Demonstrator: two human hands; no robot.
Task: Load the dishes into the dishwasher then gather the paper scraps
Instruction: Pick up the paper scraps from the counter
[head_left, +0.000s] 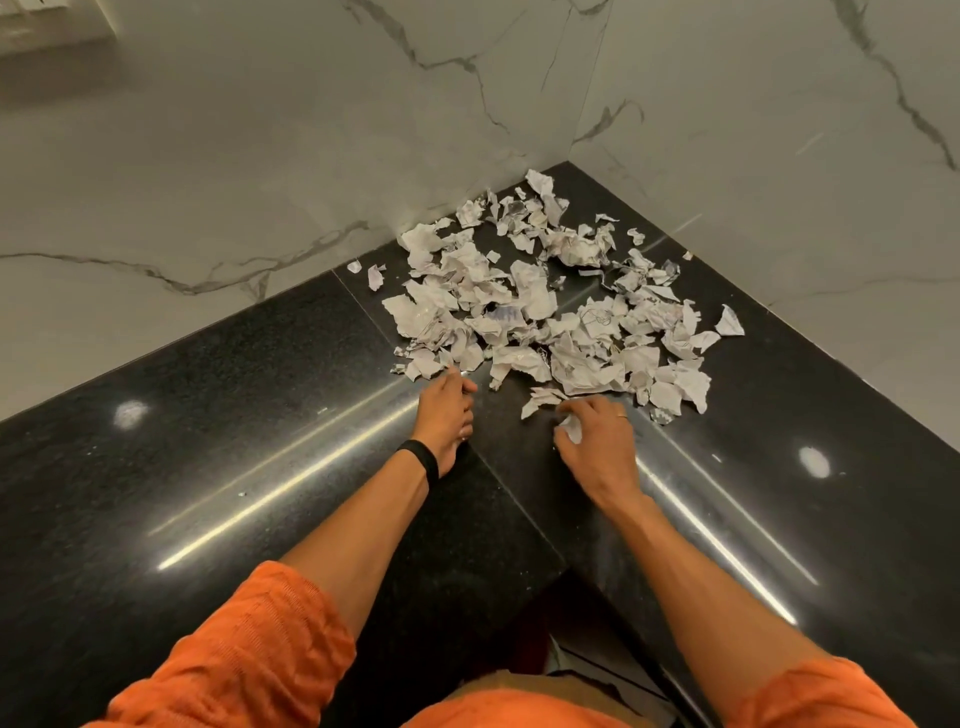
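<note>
Torn white paper scraps (545, 301) are dumped in a loose, messy pile right in the inner corner of the black polished stone surface (260, 415), a bit right of centre in the frame. Some bits have ink scribbles on them, and a few strays sit just off the pile toward its upper left and far right.

The left hand (445, 410) reaches in at the lower left edge of the pile, fingers (457, 382) pressed together and pretty much straight, tips touching the nearest scraps. The right hand (597, 431) is at the lower edge of the pile, fingers (576, 405) curled in and pinching a small crumpled white scrap (571, 430) against the palm.

There's a black wristband (420, 460) on the left wrist and a thin ring (621, 415) on the right hand. Orange crinkled sleeves (249, 649) are pushed up both forearms at the bottom of the frame. White marble-look wall panels (260, 156) with grey veins back the corner on both sides.
</note>
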